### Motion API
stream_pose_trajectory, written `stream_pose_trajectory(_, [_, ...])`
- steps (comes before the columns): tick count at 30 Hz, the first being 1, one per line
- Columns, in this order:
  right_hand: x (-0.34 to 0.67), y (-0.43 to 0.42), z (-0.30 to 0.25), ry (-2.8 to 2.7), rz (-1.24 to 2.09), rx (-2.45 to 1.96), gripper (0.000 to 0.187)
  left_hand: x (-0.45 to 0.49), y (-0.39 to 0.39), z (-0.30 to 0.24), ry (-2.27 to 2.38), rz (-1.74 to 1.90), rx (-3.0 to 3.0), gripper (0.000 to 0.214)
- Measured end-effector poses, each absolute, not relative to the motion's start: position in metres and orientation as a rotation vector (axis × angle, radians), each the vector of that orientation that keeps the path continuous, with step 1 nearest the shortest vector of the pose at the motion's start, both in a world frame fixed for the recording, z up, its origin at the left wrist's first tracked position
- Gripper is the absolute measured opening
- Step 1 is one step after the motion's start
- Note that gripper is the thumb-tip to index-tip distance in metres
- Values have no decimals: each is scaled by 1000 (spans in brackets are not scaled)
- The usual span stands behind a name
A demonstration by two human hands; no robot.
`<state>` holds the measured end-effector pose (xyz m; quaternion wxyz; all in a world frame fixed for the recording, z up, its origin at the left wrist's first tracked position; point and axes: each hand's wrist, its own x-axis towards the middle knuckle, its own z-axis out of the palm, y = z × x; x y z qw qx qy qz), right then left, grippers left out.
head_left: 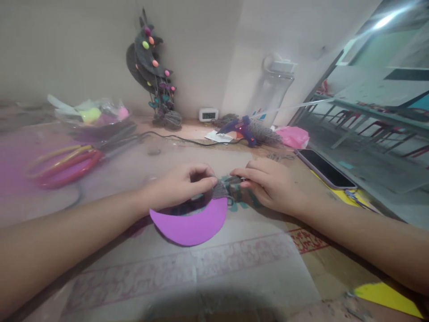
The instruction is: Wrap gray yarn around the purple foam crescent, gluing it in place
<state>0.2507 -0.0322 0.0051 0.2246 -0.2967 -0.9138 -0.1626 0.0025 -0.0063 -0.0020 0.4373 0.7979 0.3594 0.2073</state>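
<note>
Pinching the purple moon [194, 226] by its wrapped tip, the left hand [182, 184] is holding it over the cloudy sheet [261, 268] while the right hand [273, 183] is squeezing gray yarn [233, 180], and only 1 end is looking covered, with the rest showing bare purple.

Dim, hazy view; streaky glare from lamp [385, 21] top right; left side smeared, scissors [95, 157] blurred; soft shadow [208, 308] bottom centre.
</note>
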Motion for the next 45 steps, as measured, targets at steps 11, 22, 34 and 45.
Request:
stream_pose_trajectory(11, [248,-32,1,-2524,-487,-751,28,2,-5,-3,890,526,2057,32])
stream_pose_trajectory(22, [249,-30,-6,-2505,-394,-788,26,2,-3,-2,852,501,1944,29])
stream_pose_trajectory(34, [247,-30,-4,-2490,-432,-775,25,2,-1,-4,817,516,1897,29])
stream_pose_trajectory(45, [250,-35,-2,-2509,-318,-848,29,1,-3,-3,834,491,1872,30])
